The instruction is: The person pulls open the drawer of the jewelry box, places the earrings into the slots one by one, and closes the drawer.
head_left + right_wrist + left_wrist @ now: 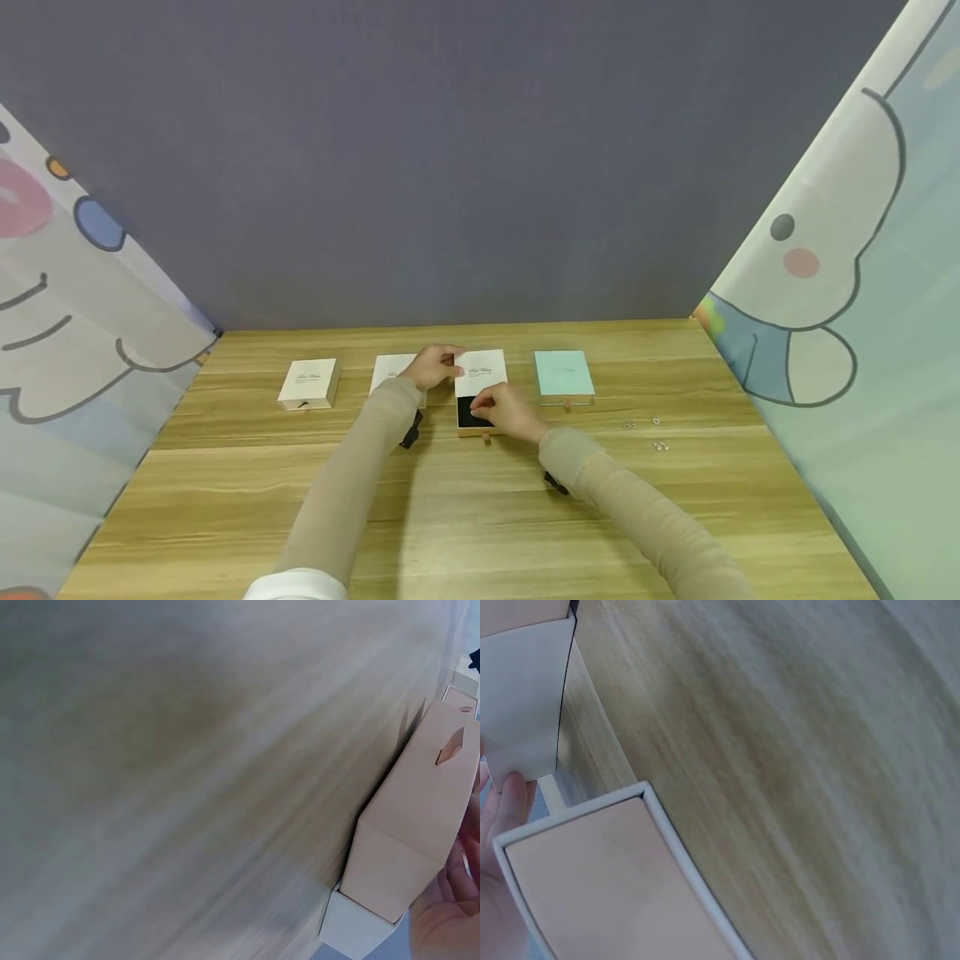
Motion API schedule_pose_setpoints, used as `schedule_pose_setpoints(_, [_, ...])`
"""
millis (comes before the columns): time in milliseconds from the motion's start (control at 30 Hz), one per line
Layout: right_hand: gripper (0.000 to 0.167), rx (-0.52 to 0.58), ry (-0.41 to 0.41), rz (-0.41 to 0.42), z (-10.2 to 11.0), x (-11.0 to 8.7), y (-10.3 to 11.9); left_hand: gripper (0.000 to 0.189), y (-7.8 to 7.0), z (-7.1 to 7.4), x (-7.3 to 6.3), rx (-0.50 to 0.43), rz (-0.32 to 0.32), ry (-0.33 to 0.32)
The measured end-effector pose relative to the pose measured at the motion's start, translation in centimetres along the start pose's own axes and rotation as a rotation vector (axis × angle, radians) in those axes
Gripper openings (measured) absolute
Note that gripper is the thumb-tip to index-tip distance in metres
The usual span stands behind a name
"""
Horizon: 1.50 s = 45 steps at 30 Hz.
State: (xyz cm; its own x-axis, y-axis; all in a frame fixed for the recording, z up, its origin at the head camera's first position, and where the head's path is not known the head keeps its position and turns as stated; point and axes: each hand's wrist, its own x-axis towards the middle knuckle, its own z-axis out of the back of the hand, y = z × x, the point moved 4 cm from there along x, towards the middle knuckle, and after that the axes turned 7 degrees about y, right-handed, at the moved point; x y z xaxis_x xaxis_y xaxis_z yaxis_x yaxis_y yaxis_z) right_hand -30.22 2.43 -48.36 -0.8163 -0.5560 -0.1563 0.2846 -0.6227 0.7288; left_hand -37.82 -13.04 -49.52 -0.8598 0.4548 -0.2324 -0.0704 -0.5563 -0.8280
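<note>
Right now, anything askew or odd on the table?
No damage or spill stands out. Mildly odd: small shiny pieces lie loose, right of the teal box, outside any box. The open box has its drawer out, but the right hand is working there.

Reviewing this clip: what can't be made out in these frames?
Head view: whether the right hand pinches anything over the drawer; its fingertips show too small.
Head view: part of the second box from the left, covered by the left hand and wrist.
Head view: the shiny pieces, too small to identify.
Left wrist view: part of the left hand, cut off by the left edge.
Right wrist view: part of the right hand, cut off by the right edge.
</note>
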Motion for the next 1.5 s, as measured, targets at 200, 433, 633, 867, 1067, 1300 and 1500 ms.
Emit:
schedule_pose_setpoints(200, [0.009, -0.004, 0.002, -0.034, -0.15, 0.22, 0.15, 0.047, 0.1, 0.0, -0.02, 0.013, -0.006, -0.015])
schedule_pose_setpoints(433, [0.007, -0.032, 0.004, -0.03, -0.31, 0.36, 0.22, 0.048, 0.12, -0.07, -0.2, -0.001, 0.003, -0.006])
schedule_pose_setpoints(633, [0.007, -0.001, 0.02, -0.052, -0.2, 0.77, 0.15, 0.047, -0.02, 0.13, -0.02, 0.006, -0.007, -0.014])
schedule_pose_setpoints(867, [0.008, 0.019, 0.02, -0.067, -0.28, 0.84, 0.13, 0.048, 0.12, 0.1, -0.05, 0.003, 0.005, -0.014])
schedule_pose_setpoints(1067, [0.007, -0.036, -0.01, -0.071, -0.2, 0.68, 0.25, 0.048, -0.02, 0.03, 0.07, 0.005, 0.005, -0.013])
schedule_pose_setpoints(1300, [0.006, -0.08, -0.037, -0.074, -0.18, 0.55, 0.3, 0.046, 0.28, 0.0, 0.31, 0.001, -0.013, -0.011])
schedule_pose_setpoints(1500, [0.008, -0.147, -0.072, -0.051, -0.22, 0.57, 0.48, 0.047, 0.36, 0.07, 0.25, 0.014, -0.007, -0.003])
